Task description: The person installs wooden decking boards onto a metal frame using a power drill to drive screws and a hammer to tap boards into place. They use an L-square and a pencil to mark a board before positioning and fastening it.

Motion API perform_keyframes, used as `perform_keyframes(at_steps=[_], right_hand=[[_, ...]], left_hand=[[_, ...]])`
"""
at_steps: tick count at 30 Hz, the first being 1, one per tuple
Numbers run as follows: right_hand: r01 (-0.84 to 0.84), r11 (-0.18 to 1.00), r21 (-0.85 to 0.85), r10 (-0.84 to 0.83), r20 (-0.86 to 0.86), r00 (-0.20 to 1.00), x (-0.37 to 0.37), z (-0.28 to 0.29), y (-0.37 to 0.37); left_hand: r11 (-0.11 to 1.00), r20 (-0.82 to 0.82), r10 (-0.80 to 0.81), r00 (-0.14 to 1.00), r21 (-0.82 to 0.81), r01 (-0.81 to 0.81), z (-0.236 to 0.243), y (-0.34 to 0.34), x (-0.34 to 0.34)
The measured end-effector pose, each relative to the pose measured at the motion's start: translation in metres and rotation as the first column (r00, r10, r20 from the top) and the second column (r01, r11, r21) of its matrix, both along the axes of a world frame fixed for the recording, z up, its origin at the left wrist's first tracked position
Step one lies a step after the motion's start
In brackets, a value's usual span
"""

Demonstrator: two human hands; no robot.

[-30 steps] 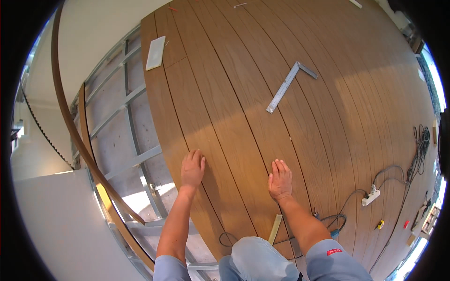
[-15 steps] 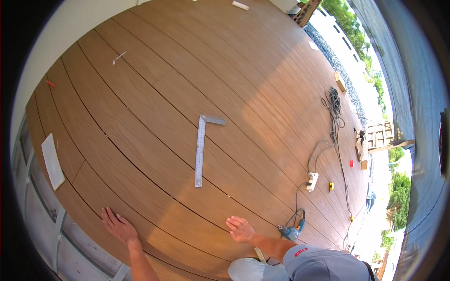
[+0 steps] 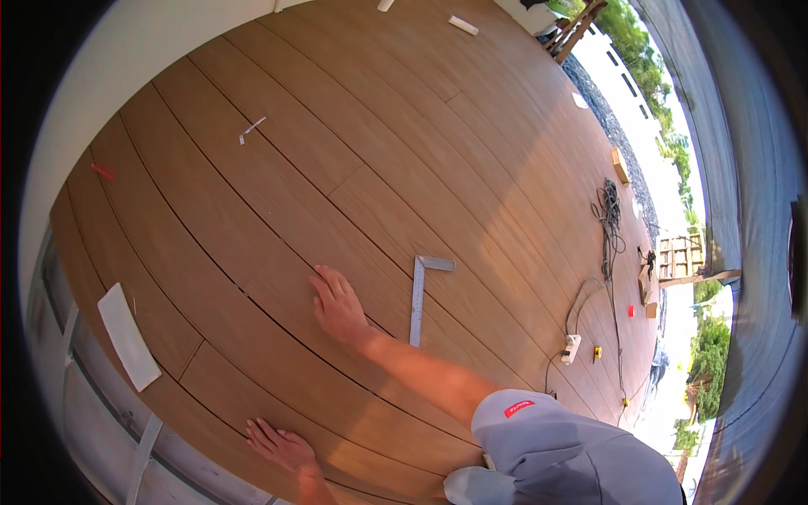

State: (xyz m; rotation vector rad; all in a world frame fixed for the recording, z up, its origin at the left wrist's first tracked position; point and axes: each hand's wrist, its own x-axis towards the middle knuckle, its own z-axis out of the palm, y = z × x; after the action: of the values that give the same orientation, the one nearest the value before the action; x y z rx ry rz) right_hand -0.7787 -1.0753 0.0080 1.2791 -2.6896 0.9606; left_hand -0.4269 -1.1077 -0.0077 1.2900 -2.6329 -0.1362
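Brown wooden decking (image 3: pixel 438 151) fills most of the head view. My left hand (image 3: pixel 282 448) lies open on the boards at the lower left, near the deck's edge, fingers spread. My right hand (image 3: pixel 337 307) is stretched forward over the middle boards with fingers apart, on or just above the surface and holding nothing. Just right of it lies a metal square (image 3: pixel 417 299), partly behind my arm. A flat white rectangular piece (image 3: pixel 128 337) lies left of both hands.
Exposed metal framing (image 3: pixel 150 442) borders the deck at lower left. A white power strip (image 3: pixel 571 348), yellow tape measure (image 3: pixel 598 353), cable bundle (image 3: pixel 609 210) and wood blocks (image 3: pixel 621 165) lie right. Small offcuts (image 3: pixel 463 25) lie farther back. Shade netting (image 3: pixel 757 143) hangs at far right.
The view has swung right, away from the framing. My right hand has moved forward and leftward, to the left of the metal square; my left hand stays on the boards.
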Motion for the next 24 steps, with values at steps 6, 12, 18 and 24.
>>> perform_keyframes(at_steps=[6, 12, 18, 24], right_hand=[[-0.013, 0.993, 0.118, 0.021, -0.066, 0.998, -0.044, -0.017, -0.096], [-0.023, 0.974, 0.224, 0.027, -0.014, 1.000, -0.050, -0.017, -0.095], [-0.035, 0.974, 0.222, 0.039, -0.016, 0.999, -0.054, -0.016, -0.099], [-0.008, 0.975, 0.223, 0.015, -0.029, 0.999, -0.054, -0.016, -0.100]], left_hand=[[0.999, 0.088, 0.035, 0.996, 0.012, -0.036, -0.001, 0.002, 0.008], [0.992, 0.126, 0.025, 0.992, 0.120, -0.041, 0.033, -0.009, -0.022], [0.951, 0.033, 0.129, 0.991, 0.278, -0.133, 0.020, -0.002, -0.017], [0.961, 0.257, 0.002, 0.966, 0.268, -0.074, 0.037, -0.019, -0.021]])
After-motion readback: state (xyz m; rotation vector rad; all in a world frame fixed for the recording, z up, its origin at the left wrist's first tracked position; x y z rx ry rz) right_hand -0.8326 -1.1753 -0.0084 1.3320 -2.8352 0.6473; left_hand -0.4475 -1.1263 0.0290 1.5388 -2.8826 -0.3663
